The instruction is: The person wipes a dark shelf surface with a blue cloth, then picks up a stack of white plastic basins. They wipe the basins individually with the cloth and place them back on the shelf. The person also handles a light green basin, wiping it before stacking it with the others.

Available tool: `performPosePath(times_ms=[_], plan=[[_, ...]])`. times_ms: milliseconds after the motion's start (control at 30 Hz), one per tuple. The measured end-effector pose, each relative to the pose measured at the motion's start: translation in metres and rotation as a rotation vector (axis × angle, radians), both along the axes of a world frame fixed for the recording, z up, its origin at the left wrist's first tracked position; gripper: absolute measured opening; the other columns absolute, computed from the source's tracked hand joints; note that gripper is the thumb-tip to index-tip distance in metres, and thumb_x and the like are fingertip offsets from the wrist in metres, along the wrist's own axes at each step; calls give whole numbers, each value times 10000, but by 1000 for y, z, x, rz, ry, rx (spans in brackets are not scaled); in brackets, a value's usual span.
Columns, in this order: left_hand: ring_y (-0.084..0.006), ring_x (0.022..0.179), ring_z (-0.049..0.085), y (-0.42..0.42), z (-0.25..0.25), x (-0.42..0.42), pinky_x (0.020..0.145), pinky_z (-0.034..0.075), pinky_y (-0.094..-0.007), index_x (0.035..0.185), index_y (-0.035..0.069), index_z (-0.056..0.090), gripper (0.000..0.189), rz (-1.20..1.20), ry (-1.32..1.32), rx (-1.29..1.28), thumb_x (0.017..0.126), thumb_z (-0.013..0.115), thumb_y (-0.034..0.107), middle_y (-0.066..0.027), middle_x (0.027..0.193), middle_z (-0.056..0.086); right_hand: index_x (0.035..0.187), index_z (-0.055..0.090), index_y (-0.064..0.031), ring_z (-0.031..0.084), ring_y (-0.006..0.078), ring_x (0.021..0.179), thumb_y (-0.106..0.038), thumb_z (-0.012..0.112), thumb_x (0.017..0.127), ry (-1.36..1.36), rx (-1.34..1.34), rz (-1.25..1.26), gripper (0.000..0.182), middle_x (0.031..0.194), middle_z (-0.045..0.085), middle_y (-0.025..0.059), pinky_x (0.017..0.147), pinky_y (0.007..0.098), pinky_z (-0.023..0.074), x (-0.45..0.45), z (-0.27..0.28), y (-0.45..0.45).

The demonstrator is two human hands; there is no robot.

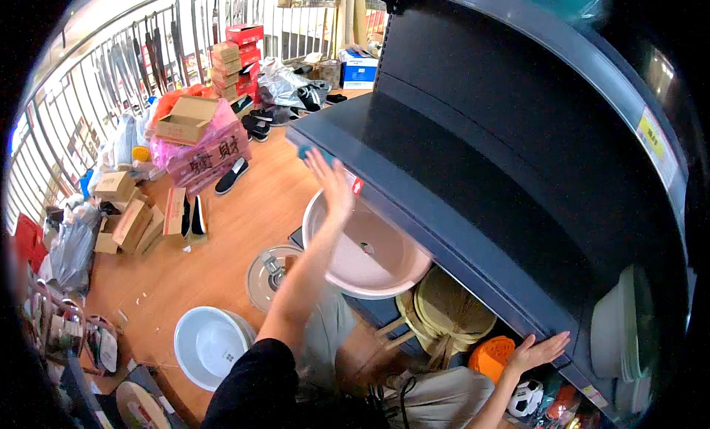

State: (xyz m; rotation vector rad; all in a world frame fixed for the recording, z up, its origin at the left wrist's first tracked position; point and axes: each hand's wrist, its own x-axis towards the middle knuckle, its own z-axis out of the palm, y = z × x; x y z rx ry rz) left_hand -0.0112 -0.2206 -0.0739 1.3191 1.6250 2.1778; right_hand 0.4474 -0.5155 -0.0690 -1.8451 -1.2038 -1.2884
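Note:
My left hand [333,187] presses a teal cloth [304,151] against the front edge of a dark metal shelf [444,207], near its far left corner. The cloth is mostly covered by my fingers. My right hand [535,351] rests on the same shelf edge farther right, fingers stretched out, with nothing in it. Between my arms, a large pale pink plastic basin [383,251] sits under the shelf. Several round straw-coloured fans [449,307] lie beside it, partly hidden by the shelf.
A white basin [208,348] and a round glass lid [260,282] lie on the wood floor. Stacked basins [615,329] stand on the shelf at right. An orange basket [491,357] and a toy football [525,397] sit below. Cardboard boxes [133,221] and shoes [232,176] clutter the left.

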Motion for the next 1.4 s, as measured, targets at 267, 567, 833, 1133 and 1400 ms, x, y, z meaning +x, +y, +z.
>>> performPosePath(times_ms=[267, 567, 833, 1133, 1400], plan=[[-320, 1313, 214, 82, -14, -152, 1075, 168, -373, 1395, -15, 187, 542, -27, 46, 23, 958, 370, 247, -205, 1423, 220, 1378, 240, 24, 265, 381, 1302, -617, 225, 888, 2, 14, 12, 807, 1416, 291, 197, 1058, 514, 171, 1, -6, 5], [-257, 963, 568, -37, -19, -152, 811, 478, -396, 1190, 53, 500, 478, -823, -1019, 341, 955, 246, 382, -110, 1097, 584, 1401, 205, -7, 193, 330, 1349, -512, 307, 922, 70, -90, 49, 703, 1450, 228, 173, 1088, 480, 115, -10, 13, -7], [-312, 1148, 483, -207, 56, -27, 987, 373, -449, 1280, 13, 412, 463, -1343, -1228, -21, 900, 441, 275, -163, 1302, 460, 1315, 403, -11, 302, 293, 1304, -177, 546, 868, 472, 25, 687, 497, 1347, 403, 158, 1075, 406, 202, -112, 41, -27], [-275, 1356, 198, -255, 110, 57, 1100, 148, -391, 1249, -23, 478, 438, -1533, 86, -336, 922, 442, 268, -113, 1391, 375, 1366, 309, -22, 324, 200, 1288, -151, 790, 656, 1429, -493, 1866, 868, 1403, 333, 97, 1066, 335, 241, -191, 62, 1], [-136, 773, 555, -257, 123, 59, 721, 459, -304, 1073, 10, 575, 376, -1303, 290, -502, 949, 436, 337, -73, 888, 625, 1048, 616, 7, 532, 113, 988, -88, 659, 809, 1662, -727, 1625, 261, 1059, 596, 28, 906, 285, 408, -187, 53, -22]])
